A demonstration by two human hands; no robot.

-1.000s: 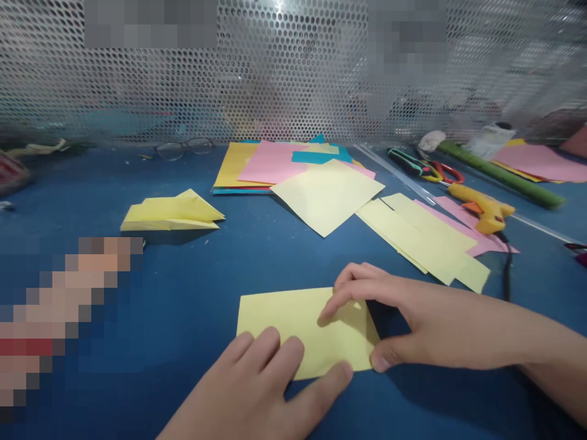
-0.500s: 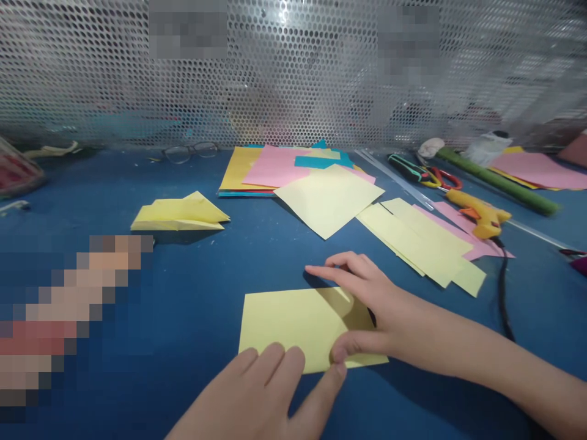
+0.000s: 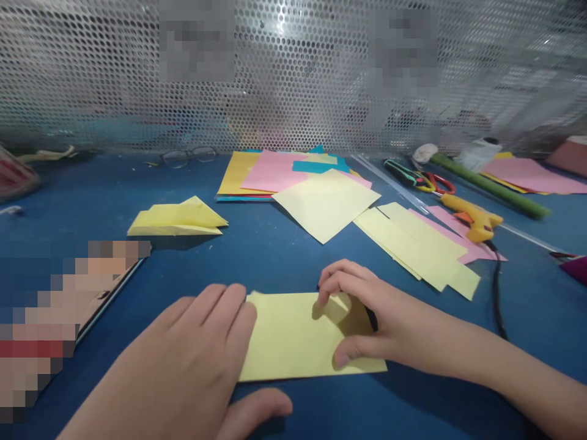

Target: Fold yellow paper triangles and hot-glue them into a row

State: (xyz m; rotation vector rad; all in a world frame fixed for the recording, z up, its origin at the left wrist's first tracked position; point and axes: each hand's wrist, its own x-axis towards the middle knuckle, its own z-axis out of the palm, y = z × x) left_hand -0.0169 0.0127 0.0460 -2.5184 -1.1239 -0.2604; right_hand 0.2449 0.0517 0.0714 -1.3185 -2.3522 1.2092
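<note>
A pale yellow sheet of paper (image 3: pixel 284 336) lies flat on the blue table in front of me, its long side running left to right. Over its left edge rests my left hand (image 3: pixel 197 342), fingers side by side and pressed down, thumb stretched out on the table below the sheet. Those fingers hide the sheet's left end. My right hand (image 3: pixel 362 311) arches over the right part, open, with the thumb and a bent finger touching the paper apart from each other. A folded yellow paper plane (image 3: pixel 178 217) sits farther off to the left.
Stacked coloured papers (image 3: pixel 252 174) and a cream square sheet (image 3: pixel 325 205) lie behind. To the right are yellow strips (image 3: pixel 417 244), a yellow glue gun (image 3: pixel 472 217) with its cord, scissors (image 3: pixel 440 182) and a green stick (image 3: pixel 490 186). Blurred-out phone (image 3: pixel 110 299) at left; perforated metal panel (image 3: pixel 293 91) behind.
My left hand has slid left and away from me, from the sheet's near edge to its left edge. The right hand's forefinger has bent down onto the paper.
</note>
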